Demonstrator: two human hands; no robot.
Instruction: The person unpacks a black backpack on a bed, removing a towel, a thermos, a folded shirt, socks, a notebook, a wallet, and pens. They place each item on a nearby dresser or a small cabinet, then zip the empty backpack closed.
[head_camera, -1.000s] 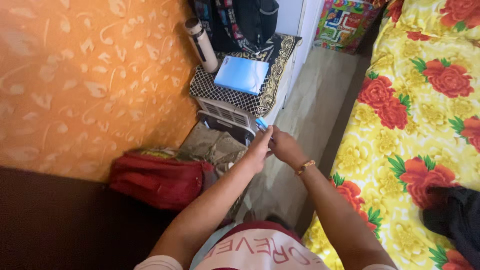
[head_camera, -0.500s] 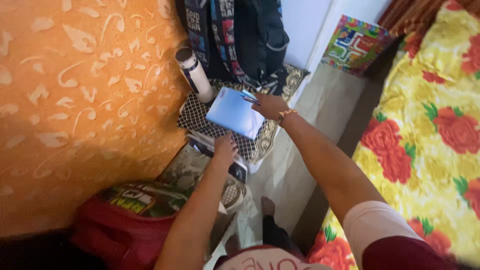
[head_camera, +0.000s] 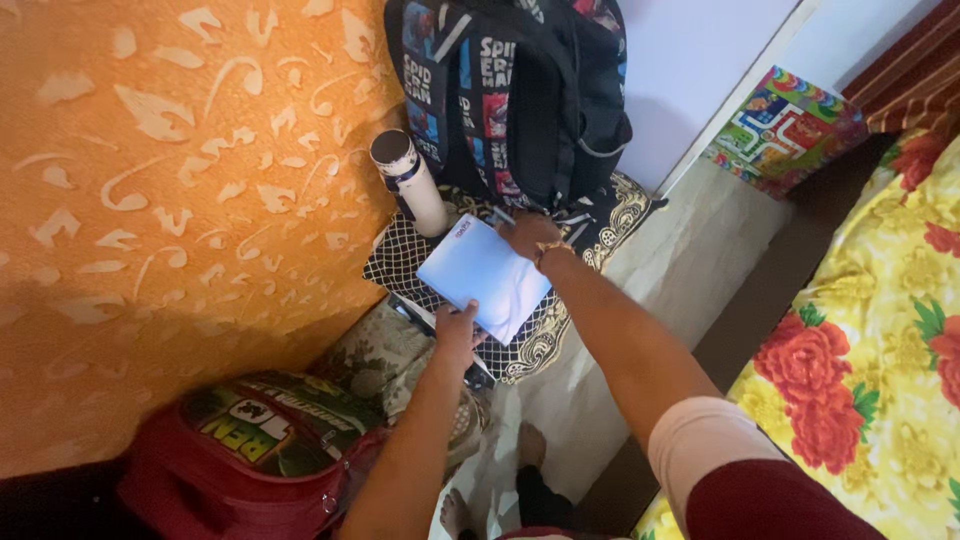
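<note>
You see two bags: one dark backpack (head_camera: 520, 95) far, one red bag (head_camera: 240, 460) near left. You count one white bottle (head_camera: 410, 180), one light blue booklet (head_camera: 485, 275), one patterned cloth (head_camera: 590, 230), one flowered bed (head_camera: 880, 370).

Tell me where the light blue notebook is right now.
In the head view, the light blue notebook lies on the patterned table cloth, between both hands, right of the white flask and before the dark backpack.
</note>
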